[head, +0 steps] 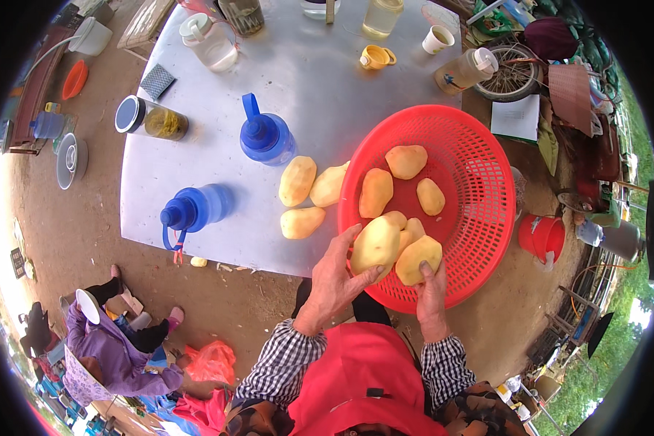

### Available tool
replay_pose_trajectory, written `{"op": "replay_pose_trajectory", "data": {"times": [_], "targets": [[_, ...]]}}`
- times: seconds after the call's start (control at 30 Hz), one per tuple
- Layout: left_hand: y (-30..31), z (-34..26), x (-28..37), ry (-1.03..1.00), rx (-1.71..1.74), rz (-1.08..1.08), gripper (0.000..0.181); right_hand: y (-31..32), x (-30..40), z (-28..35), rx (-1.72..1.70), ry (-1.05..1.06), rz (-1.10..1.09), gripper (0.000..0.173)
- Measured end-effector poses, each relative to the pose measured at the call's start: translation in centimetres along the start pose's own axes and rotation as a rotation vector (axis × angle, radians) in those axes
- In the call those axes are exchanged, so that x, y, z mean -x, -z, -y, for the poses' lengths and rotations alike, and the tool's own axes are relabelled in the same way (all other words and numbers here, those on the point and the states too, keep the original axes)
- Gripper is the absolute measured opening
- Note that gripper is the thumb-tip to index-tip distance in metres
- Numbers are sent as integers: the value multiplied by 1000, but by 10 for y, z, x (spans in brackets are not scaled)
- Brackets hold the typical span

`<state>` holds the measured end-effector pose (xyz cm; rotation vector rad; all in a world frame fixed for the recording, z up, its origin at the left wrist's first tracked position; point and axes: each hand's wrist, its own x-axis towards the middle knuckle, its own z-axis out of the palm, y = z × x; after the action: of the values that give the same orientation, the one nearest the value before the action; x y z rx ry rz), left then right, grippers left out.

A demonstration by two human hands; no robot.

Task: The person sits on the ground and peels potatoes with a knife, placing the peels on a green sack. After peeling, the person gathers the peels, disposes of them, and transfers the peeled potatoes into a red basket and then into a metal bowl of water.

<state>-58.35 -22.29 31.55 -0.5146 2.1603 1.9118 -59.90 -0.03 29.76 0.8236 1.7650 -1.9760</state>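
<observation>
My left hand grips a large peeled potato over the near left rim of a red plastic colander basket. In my right hand is a smaller peeled potato, the thumb resting on its face. Both potatoes are close together. Behind them, partly hidden, more peeled potatoes show in the basket. Farther in lie separate ones, among them an upper potato and a small right one. Left of the basket, three peeled potatoes rest on the metal tabletop.
Two blue water bottles and a jar with a dark lid occupy the table's left. Clear bottles, a paper cup and a yellow lid stand farther back. A seated person is at lower left; a red bucket stands right.
</observation>
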Motion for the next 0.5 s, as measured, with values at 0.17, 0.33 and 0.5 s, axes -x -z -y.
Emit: {"op": "replay_pose_trajectory", "data": {"times": [0.17,0.33,0.5], "targets": [[34,52,-43,-44,-470,-362,64,26,1,-25,-57,-63,-131,46],[71,117,-106,158,-610,-377,73,-42,64,-42,55,43,399,33],[65,120,-138,148,-580,-249,74,-140,18,-116,55,-52,188,46]]}}
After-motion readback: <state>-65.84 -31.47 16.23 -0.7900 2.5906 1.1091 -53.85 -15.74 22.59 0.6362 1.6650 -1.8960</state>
